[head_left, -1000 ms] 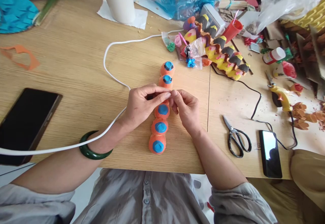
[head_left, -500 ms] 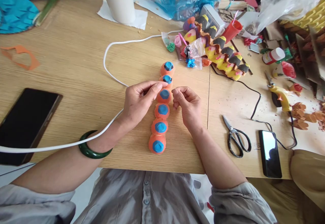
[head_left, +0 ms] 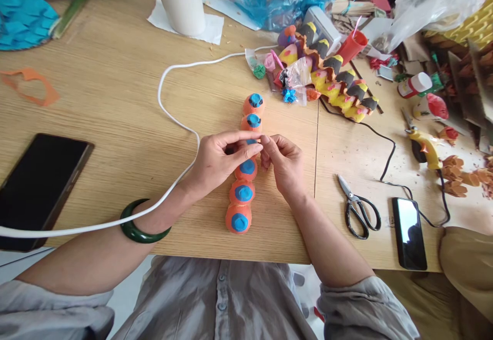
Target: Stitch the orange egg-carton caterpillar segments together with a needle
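Centre of frame: an orange caterpillar (head_left: 244, 175) of joined cups with blue caps lies lengthwise on the table (head_left: 115, 104), running from lower centre up toward the middle. Left hand (head_left: 217, 161) and right hand (head_left: 283, 164) meet over its third segment from the top, fingertips touching each other above that blue cap. Left thumb and forefinger are pressed together, pinching; right fingers (head_left: 269, 142) are curled, tips closed against the left's. What they pinch is too small to tell. Green bangle (head_left: 140, 227) on left wrist; white cable (head_left: 169, 109) loops across table, passing beneath the left forearm. Black tablet (head_left: 38, 186) at left edge. Scissors (head_left: 358, 209) and phone (head_left: 410, 232) lower right, well apart from hands. Yellow-and-black caterpillar (head_left: 339, 80) upper right amid craft clutter.
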The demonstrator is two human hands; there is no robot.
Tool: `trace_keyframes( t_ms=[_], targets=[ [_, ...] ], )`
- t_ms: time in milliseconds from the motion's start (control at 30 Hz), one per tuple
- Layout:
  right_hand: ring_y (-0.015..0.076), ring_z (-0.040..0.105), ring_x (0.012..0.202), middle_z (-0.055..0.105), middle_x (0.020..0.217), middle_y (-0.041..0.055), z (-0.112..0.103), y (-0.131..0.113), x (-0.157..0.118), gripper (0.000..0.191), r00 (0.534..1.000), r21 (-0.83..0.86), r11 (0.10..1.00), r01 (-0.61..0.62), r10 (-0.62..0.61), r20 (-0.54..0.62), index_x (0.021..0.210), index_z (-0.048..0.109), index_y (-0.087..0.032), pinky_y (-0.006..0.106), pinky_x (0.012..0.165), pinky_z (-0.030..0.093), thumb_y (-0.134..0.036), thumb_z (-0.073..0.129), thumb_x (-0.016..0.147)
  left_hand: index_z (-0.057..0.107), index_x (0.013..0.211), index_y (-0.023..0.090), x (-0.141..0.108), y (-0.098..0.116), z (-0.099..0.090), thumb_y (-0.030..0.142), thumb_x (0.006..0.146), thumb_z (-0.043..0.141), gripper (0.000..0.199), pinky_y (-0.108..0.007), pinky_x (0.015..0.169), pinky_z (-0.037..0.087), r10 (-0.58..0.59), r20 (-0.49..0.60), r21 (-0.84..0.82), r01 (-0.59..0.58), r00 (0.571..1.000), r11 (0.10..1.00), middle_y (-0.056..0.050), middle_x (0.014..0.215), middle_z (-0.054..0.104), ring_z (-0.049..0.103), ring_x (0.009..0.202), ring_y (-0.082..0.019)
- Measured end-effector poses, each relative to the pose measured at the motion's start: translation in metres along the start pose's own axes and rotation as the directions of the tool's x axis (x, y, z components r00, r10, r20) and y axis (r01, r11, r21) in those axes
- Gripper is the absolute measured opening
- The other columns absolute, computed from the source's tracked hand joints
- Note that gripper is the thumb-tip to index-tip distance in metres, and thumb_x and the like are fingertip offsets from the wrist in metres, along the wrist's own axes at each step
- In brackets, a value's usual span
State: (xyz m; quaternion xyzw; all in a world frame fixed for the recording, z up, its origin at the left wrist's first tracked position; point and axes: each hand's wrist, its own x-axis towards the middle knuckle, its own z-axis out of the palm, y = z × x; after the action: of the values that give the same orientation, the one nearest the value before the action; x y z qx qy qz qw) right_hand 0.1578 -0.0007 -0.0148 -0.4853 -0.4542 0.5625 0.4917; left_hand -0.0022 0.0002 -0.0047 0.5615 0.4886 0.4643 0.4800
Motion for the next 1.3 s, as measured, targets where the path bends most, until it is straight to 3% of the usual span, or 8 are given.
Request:
trace_keyframes(
  t_ms=[133, 267, 500, 633, 767, 967, 1200, 1300],
  targets=[
    [0.0099, 0.045, 0.048, 0.052, 0.054, -0.0056, 0.0012, -0.0004, -0.0018, 0.048, 0.999, 0.0, 1.0, 0.01, -0.01, 0.036, 0.063, 0.058, -0.025, 0.027, 0.047, 0.038, -0.062, 0.078, 0.086, 0.084, 0.091, 0.024, 0.0002, 0.0004, 0.0005, 0.038, 0.085, 0.081, 0.016, -0.028, 0.07, 0.056, 0.049, -0.03, 0.054, -0.047, 0.998, 0.997, -0.002, 0.083, 0.078, 0.068, 0.074, -0.017],
    [0.0112, 0.048, 0.049, 0.054, 0.057, -0.0042, 0.0004, -0.0002, -0.0017, 0.049, 0.997, 0.015, 1.0, 0.003, -0.004, 0.073, 0.063, 0.06, -0.025, 0.028, 0.049, 0.044, -0.064, 0.07, 0.091, 0.082, 0.083, 0.024, 0.0003, 0.003, 0.0002, 0.034, 0.088, 0.078, 0.011, -0.029, 0.073, 0.057, 0.068, -0.046, 0.057, -0.066, 0.997, 0.996, -0.001, 0.08, 0.078, 0.071, 0.075, -0.018],
    [0.0123, 0.049, 0.051, 0.057, 0.059, -0.0034, -0.0005, -0.0004, -0.0011, 0.044, 0.997, -0.008, 1.0, -0.009, 0.01, 0.081, 0.068, 0.066, -0.027, 0.03, 0.05, 0.047, -0.065, 0.073, 0.088, 0.082, 0.082, 0.024, -0.0001, 0.0038, 0.0004, 0.031, 0.089, 0.078, 0.01, -0.028, 0.073, 0.054, 0.079, -0.083, 0.05, -0.075, 0.993, 0.996, -0.001, 0.08, 0.077, 0.069, 0.075, -0.016],
    [0.0098, 0.045, 0.048, 0.053, 0.055, -0.0058, 0.0004, -0.0003, -0.001, 0.04, 0.999, 0.007, 1.0, 0.006, -0.006, 0.047, 0.076, 0.07, -0.023, 0.026, 0.047, 0.042, -0.061, 0.076, 0.087, 0.084, 0.096, 0.024, 0.0002, 0.0, -0.001, 0.042, 0.095, 0.07, 0.023, -0.027, 0.065, 0.05, 0.048, -0.075, 0.012, -0.047, 0.996, 0.999, 0.0, 0.07, 0.066, 0.061, 0.068, -0.014],
    [0.0074, 0.043, 0.047, 0.052, 0.053, -0.0065, 0.001, -0.0005, -0.0006, 0.043, 0.999, 0.06, 0.998, -0.003, 0.001, 0.035, 0.073, 0.07, -0.021, 0.023, 0.045, 0.038, -0.06, 0.076, 0.088, 0.084, 0.093, 0.022, 0.0003, -0.0029, -0.003, 0.048, 0.101, 0.061, 0.035, -0.026, 0.058, 0.042, 0.029, -0.046, -0.015, -0.03, 0.999, 0.999, 0.002, 0.064, 0.05, 0.047, 0.06, -0.012],
    [0.0079, 0.045, 0.047, 0.054, 0.053, -0.0064, 0.001, -0.0021, -0.0005, 0.043, 1.0, 0.071, 0.997, -0.02, 0.019, 0.005, 0.072, 0.069, -0.02, 0.023, 0.045, 0.04, -0.06, 0.083, 0.08, 0.084, 0.091, 0.023, 0.0006, -0.003, -0.0041, 0.045, 0.101, 0.061, 0.033, -0.027, 0.058, 0.041, 0.017, -0.051, -0.009, -0.017, 0.999, 1.0, 0.002, 0.066, 0.048, 0.045, 0.059, -0.012],
    [0.0066, 0.045, 0.047, 0.053, 0.053, -0.0075, 0.0001, 0.0003, 0.0007, 0.044, 1.0, 0.045, 0.999, -0.008, 0.008, 0.001, 0.072, 0.067, -0.021, 0.022, 0.045, 0.039, -0.061, 0.081, 0.081, 0.084, 0.09, 0.023, 0.0004, -0.0001, -0.0035, 0.043, 0.099, 0.064, 0.03, -0.027, 0.062, 0.048, 0.03, -0.048, 0.016, -0.029, 0.998, 0.999, 0.0, 0.069, 0.064, 0.058, 0.065, -0.014],
    [0.0071, 0.046, 0.047, 0.053, 0.053, -0.0069, 0.0, 0.0005, 0.0, 0.044, 1.0, 0.03, 1.0, -0.005, 0.004, 0.016, 0.07, 0.066, -0.021, 0.022, 0.046, 0.039, -0.061, 0.079, 0.084, 0.085, 0.094, 0.023, 0.0006, 0.0004, -0.0021, 0.044, 0.093, 0.072, 0.025, -0.028, 0.07, 0.056, 0.017, -0.028, -0.007, -0.017, 0.999, 1.0, -0.002, 0.082, 0.077, 0.07, 0.077, -0.018]
  ],
)
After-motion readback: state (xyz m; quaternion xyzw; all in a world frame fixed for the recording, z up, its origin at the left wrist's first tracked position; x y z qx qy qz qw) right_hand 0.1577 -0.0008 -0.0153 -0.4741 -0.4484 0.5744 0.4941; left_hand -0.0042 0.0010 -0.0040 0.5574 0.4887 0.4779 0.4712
